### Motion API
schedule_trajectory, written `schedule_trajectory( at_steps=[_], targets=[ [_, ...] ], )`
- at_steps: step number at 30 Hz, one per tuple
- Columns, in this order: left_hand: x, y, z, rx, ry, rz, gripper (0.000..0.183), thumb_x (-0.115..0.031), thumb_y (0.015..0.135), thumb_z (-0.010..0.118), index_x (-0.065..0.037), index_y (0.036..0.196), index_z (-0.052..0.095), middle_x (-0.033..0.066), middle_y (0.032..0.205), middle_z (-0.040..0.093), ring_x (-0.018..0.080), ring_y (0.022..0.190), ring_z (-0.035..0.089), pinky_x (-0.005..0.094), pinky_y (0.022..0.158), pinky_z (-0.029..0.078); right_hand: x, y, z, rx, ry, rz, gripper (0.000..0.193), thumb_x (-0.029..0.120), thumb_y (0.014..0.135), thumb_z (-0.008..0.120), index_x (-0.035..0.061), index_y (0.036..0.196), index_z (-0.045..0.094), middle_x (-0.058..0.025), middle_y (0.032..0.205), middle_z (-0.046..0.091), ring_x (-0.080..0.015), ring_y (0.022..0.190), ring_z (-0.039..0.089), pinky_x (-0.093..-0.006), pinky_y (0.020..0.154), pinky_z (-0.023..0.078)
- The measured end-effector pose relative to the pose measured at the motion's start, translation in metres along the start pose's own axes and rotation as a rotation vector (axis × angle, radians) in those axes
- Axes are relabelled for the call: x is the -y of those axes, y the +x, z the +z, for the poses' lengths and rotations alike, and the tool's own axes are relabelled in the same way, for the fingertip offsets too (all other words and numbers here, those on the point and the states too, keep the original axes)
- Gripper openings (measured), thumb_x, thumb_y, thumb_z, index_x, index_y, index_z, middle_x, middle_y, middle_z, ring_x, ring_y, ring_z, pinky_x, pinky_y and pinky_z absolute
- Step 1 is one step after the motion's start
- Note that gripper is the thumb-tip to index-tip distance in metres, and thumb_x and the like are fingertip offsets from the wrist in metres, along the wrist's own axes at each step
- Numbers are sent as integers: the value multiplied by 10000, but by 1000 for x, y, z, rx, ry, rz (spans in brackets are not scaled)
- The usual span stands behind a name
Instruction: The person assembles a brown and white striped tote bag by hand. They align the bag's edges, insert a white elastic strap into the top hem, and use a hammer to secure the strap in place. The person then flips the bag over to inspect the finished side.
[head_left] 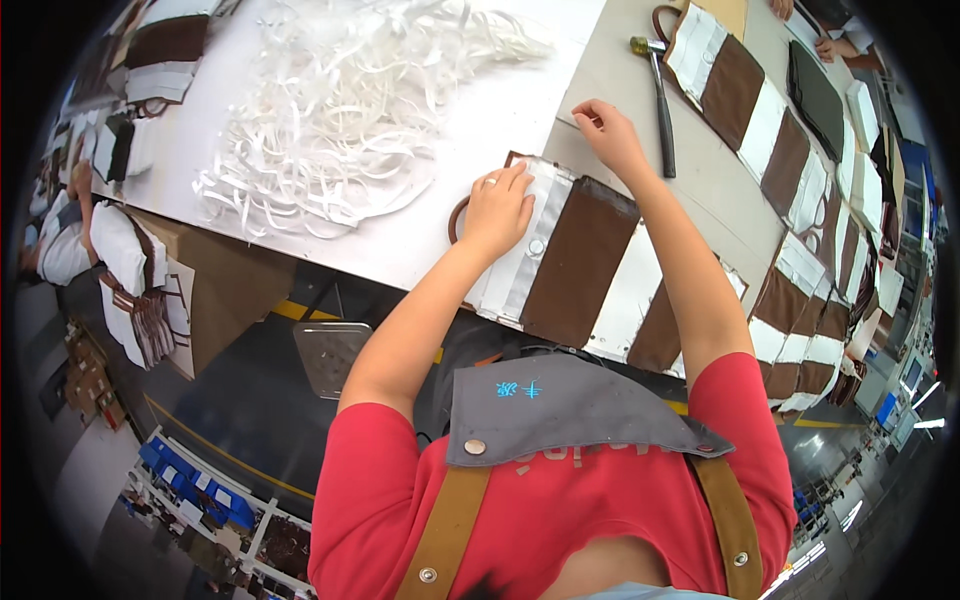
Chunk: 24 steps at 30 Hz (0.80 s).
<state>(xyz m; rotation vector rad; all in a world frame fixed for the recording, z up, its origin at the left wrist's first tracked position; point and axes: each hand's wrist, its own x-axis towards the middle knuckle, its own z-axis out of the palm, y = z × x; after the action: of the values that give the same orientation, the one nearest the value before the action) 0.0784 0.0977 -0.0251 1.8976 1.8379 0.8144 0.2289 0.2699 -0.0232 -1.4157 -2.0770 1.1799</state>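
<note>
So we've got our left hand [500, 210] lying palm-down, fingers loosely extended with small gaps, on the pale end of a brown-and-white panel [580, 265]. The panel sits right under those fingers and runs off to their right, along the near table edge; our guess is it's there for easy reach, and the flat hand stops it sliding. A brown loop handle [457, 222] pokes out just left of the same hand, clear of the fingers. Our right hand [612, 138] is up past the panel's far edge, fingers curled in with thumb and index close, and honestly we can't tell if anything thin is pinched there. Just right of those fingers lies a hammer [663, 115], probably parked there for a quick grab. A big tangle of white strips [340, 120] sits beyond and left of the left fingers, maybe shoved over so it's out of the panel's way.
</note>
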Motion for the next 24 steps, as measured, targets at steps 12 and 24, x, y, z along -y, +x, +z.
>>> schedule_trajectory(
  at_steps=[12, 24],
  targets=[
    [45, 107, -78, -270, 434, 138, 212, -93, 801, 582, -75, 1010, 615, 116, 1259, 502, 311, 1210, 435, 463, 1048, 287, 76, 129, 30, -136, -85, -278, 200, 177, 811, 632, 64, 976, 637, -123, 965, 629, -276, 923, 585, -379, 793, 478],
    [104, 117, -89, -344, 662, 130, 271, -89, 776, 569, -156, 1037, 596, 38, 1374, 402, 299, 1270, 344, 526, 1049, 233, 112, 129, 12, -149, -244, -388, 160, 197, 846, 568, 103, 939, 657, -108, 909, 649, -321, 848, 606, -387, 747, 497]
  ],
)
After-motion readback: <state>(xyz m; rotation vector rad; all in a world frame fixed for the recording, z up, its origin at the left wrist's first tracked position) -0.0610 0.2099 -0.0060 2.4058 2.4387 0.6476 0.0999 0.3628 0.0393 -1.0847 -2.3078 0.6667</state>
